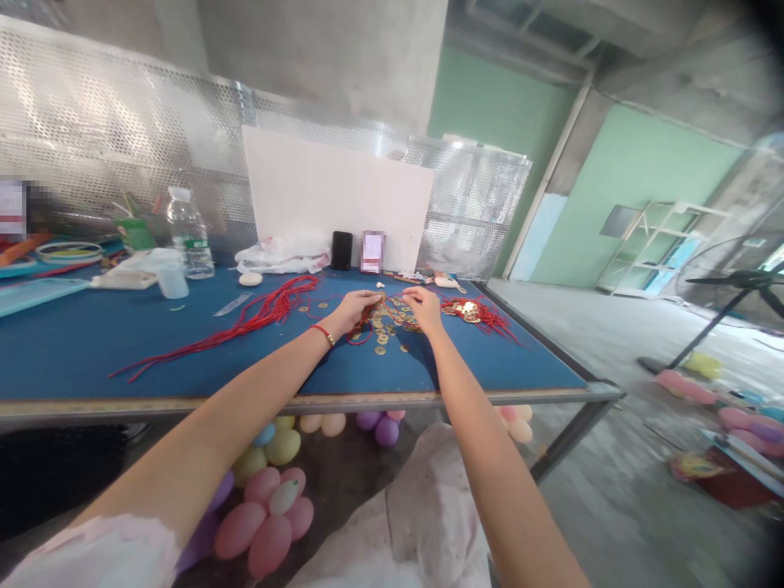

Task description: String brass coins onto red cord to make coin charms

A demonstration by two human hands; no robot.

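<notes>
There is a clear bottle (190, 237) at nine o'clock, a white shelf (672, 233) at three o'clock, and pink balloons (268, 536) at seven o'clock.

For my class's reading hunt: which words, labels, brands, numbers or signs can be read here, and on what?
None can be read.
Green bottle label: marks too small and blurred.
Central upright panel: pixelated.
Left-edge panel: pixelated.
Gold coins: any marks too small.

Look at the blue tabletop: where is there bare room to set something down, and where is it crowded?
Bare: front left, between the blue tray and the tabletop's front edge; front right, between the right forearm, the red-corded bundle and that edge. Crowded: coins between left hand and right hand; back left, around the bottle.
</notes>
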